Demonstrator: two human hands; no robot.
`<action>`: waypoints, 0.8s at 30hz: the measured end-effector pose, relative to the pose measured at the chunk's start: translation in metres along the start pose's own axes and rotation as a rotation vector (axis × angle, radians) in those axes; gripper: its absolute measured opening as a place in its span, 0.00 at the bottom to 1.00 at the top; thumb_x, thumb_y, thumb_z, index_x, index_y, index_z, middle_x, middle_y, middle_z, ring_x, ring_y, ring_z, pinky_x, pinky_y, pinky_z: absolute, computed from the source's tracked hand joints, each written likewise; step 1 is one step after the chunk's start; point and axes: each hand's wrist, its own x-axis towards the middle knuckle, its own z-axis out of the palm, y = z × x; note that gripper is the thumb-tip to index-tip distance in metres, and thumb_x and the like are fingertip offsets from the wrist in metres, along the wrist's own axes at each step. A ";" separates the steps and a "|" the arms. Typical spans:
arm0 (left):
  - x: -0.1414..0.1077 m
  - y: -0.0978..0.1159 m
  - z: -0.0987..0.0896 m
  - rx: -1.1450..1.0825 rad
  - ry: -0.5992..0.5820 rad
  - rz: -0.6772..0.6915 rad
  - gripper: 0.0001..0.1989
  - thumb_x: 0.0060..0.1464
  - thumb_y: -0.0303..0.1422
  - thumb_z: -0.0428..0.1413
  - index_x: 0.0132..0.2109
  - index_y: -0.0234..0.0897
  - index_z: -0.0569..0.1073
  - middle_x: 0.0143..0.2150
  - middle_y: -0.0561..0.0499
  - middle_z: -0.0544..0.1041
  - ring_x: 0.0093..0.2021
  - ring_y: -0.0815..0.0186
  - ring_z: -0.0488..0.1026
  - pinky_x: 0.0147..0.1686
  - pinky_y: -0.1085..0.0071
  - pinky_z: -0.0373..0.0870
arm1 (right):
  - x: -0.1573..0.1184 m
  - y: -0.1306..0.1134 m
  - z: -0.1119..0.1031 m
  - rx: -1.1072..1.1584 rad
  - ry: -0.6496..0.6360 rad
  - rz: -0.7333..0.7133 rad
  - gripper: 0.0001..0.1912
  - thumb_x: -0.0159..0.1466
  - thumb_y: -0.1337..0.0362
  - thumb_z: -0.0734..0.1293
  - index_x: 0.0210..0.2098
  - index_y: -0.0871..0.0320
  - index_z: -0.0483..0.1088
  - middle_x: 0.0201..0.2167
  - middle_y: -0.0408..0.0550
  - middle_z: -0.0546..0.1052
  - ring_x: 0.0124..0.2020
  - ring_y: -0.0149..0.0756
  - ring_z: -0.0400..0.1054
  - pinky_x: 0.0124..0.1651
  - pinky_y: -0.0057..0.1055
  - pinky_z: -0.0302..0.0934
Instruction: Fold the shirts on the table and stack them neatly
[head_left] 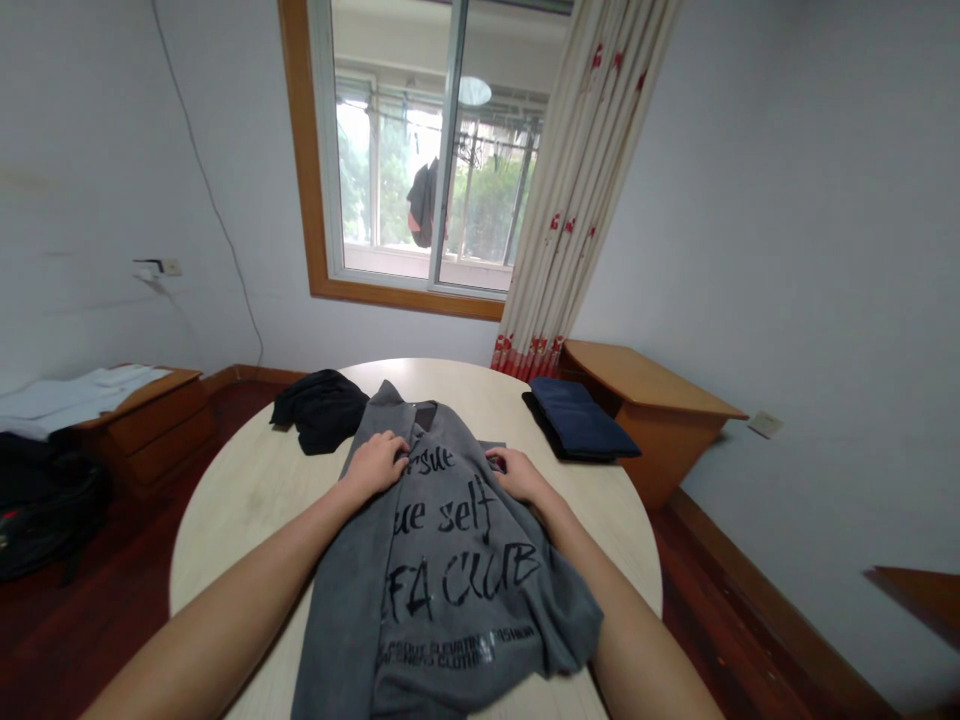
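A grey garment [457, 545] with black lettering lies on the round pale table [225, 530], its left side folded over in a long strip and its lower right part bunched. My left hand [379, 463] rests on the upper left of the garment, fingers curled at the fold, with the fingertips partly hidden. On the right edge of the garment, my right hand [516, 474] is closed, thumb and fingers pinching the cloth.
Crumpled black cloth [322, 408] lies at the table's back left. Folded dark blue and black clothes [581, 418] are stacked at the back right. Beyond are a wooden desk [652, 380], a curtain [577, 200] and a low drawer cabinet [161, 420].
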 end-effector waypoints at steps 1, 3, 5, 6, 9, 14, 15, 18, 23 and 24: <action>0.002 -0.001 -0.003 -0.036 0.013 -0.010 0.10 0.57 0.33 0.55 0.43 0.39 0.78 0.45 0.45 0.77 0.48 0.55 0.73 0.45 0.64 0.69 | 0.000 -0.001 -0.003 -0.006 0.024 0.006 0.15 0.56 0.67 0.68 0.43 0.58 0.78 0.33 0.47 0.78 0.35 0.39 0.70 0.42 0.33 0.63; 0.004 -0.011 -0.013 -0.133 0.093 -0.057 0.08 0.55 0.31 0.54 0.40 0.41 0.78 0.43 0.48 0.78 0.44 0.57 0.74 0.41 0.66 0.69 | -0.003 0.002 -0.017 -0.040 0.172 0.005 0.13 0.55 0.69 0.66 0.39 0.58 0.78 0.32 0.48 0.77 0.35 0.39 0.69 0.42 0.33 0.62; 0.004 -0.032 -0.031 -0.253 0.279 -0.145 0.08 0.54 0.32 0.55 0.39 0.41 0.78 0.39 0.49 0.78 0.40 0.59 0.74 0.39 0.66 0.69 | -0.008 0.010 -0.040 -0.061 0.464 -0.014 0.11 0.56 0.69 0.64 0.36 0.59 0.77 0.35 0.51 0.76 0.37 0.40 0.69 0.44 0.34 0.62; 0.003 -0.047 -0.042 -0.320 0.409 -0.194 0.08 0.54 0.33 0.55 0.40 0.39 0.78 0.37 0.50 0.78 0.37 0.60 0.74 0.38 0.67 0.69 | -0.012 0.014 -0.052 -0.059 0.644 -0.019 0.11 0.57 0.68 0.63 0.35 0.59 0.76 0.36 0.51 0.76 0.38 0.40 0.69 0.45 0.35 0.62; -0.005 -0.094 -0.071 -0.440 0.789 -0.412 0.12 0.49 0.28 0.55 0.42 0.35 0.77 0.33 0.51 0.76 0.32 0.63 0.71 0.37 0.68 0.70 | -0.023 0.029 -0.082 -0.072 1.133 0.044 0.12 0.57 0.67 0.61 0.36 0.59 0.75 0.38 0.54 0.74 0.41 0.44 0.68 0.48 0.39 0.62; -0.011 -0.114 -0.080 -0.322 1.014 -0.397 0.11 0.51 0.29 0.53 0.41 0.33 0.76 0.39 0.48 0.75 0.35 0.63 0.71 0.43 0.65 0.72 | -0.026 0.030 -0.082 -0.213 1.164 0.161 0.15 0.58 0.64 0.62 0.44 0.58 0.73 0.46 0.57 0.74 0.49 0.50 0.65 0.55 0.48 0.56; -0.009 -0.105 -0.076 -0.303 0.960 -0.323 0.11 0.53 0.31 0.52 0.41 0.34 0.76 0.39 0.47 0.75 0.36 0.62 0.72 0.43 0.65 0.72 | -0.024 0.028 -0.077 -0.238 1.093 0.142 0.15 0.59 0.64 0.62 0.44 0.59 0.73 0.46 0.57 0.74 0.49 0.50 0.65 0.56 0.49 0.55; -0.003 -0.070 -0.057 -0.222 0.616 -0.126 0.13 0.57 0.38 0.52 0.42 0.36 0.76 0.41 0.46 0.78 0.40 0.59 0.74 0.46 0.64 0.71 | -0.017 0.021 -0.063 -0.238 0.873 0.019 0.14 0.61 0.63 0.61 0.43 0.59 0.74 0.45 0.55 0.76 0.49 0.47 0.67 0.58 0.46 0.55; -0.003 -0.040 -0.025 0.041 0.067 -0.091 0.25 0.55 0.47 0.56 0.55 0.37 0.74 0.55 0.42 0.75 0.55 0.48 0.69 0.52 0.55 0.67 | -0.009 0.022 -0.043 -0.153 0.505 -0.124 0.13 0.62 0.64 0.62 0.41 0.60 0.76 0.44 0.54 0.77 0.47 0.43 0.70 0.54 0.37 0.62; -0.003 -0.041 -0.021 0.090 0.008 -0.102 0.28 0.54 0.48 0.57 0.58 0.37 0.73 0.57 0.41 0.73 0.57 0.46 0.68 0.52 0.53 0.67 | -0.007 0.024 -0.040 -0.158 0.456 -0.112 0.13 0.62 0.64 0.63 0.42 0.60 0.76 0.46 0.55 0.77 0.48 0.43 0.71 0.55 0.37 0.62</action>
